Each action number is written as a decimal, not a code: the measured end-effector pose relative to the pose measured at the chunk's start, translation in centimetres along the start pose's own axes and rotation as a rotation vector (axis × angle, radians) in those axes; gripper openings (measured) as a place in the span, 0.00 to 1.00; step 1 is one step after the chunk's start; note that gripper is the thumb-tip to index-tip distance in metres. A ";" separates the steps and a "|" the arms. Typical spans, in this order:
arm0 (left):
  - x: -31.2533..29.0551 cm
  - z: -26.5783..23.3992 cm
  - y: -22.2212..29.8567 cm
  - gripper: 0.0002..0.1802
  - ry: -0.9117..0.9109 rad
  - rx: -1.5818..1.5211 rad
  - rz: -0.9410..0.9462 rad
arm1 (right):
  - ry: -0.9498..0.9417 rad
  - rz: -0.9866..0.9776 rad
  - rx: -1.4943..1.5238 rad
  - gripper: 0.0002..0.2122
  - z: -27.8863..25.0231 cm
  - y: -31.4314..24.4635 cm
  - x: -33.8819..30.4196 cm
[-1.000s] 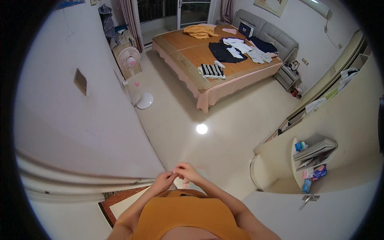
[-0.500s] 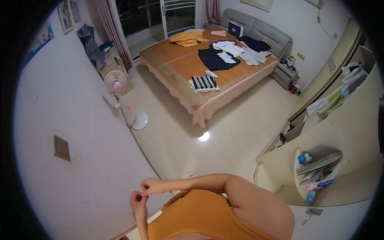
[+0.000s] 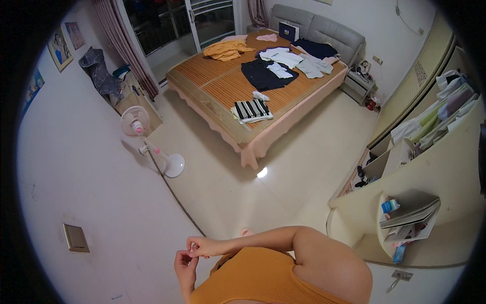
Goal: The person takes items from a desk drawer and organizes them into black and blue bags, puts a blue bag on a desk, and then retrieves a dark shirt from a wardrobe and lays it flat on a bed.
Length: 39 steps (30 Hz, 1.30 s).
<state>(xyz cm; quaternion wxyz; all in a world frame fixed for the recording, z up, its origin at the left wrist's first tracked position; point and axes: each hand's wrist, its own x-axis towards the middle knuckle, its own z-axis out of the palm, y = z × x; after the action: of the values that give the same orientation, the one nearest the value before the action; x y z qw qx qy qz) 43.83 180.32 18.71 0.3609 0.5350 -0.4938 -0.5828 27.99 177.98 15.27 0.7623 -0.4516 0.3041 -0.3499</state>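
My right hand (image 3: pixel 201 247) reaches across my orange top (image 3: pixel 263 278) toward the left wall, its fingers curled closed with nothing visible in them. My left hand (image 3: pixel 186 267) sits just below it, palm up with bent fingers, and its fingertips touch the right hand. Whether something small is pinched between them is too fine to see. Both hands hover close to the white wall (image 3: pixel 91 202), to the right of a wall switch plate (image 3: pixel 76 237).
A large bed (image 3: pixel 223 86) with a bamboo mat carries several clothes, among them a striped folded piece (image 3: pixel 252 110). A standing fan (image 3: pixel 135 121) with a cord stands by the left wall. A curved shelf (image 3: pixel 410 218) of books and an open wardrobe (image 3: pixel 435 116) are on the right.
The view has swung left and up toward the bed. My hands have stayed together and shifted slightly right and higher in view, still by the wall.
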 end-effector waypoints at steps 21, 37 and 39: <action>1.2 1.3 2.3 0.06 0.026 0.341 0.162 | -0.012 0.123 0.168 0.11 -2.4 -0.8 -0.1; 1.1 4.9 3.7 0.08 -0.383 0.441 0.350 | 0.474 -0.731 -0.701 0.15 2.7 -13.3 -13.6; 1.3 4.0 0.8 0.08 -0.474 0.522 0.378 | 0.458 -1.019 -0.840 0.16 4.9 -15.3 -15.4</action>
<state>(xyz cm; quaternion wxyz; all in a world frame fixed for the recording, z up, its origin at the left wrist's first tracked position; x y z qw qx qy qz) 39.64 179.60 18.89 0.1897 0.3592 -0.7846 -0.4684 19.06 187.38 33.32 0.1808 -0.7093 0.3172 -0.6030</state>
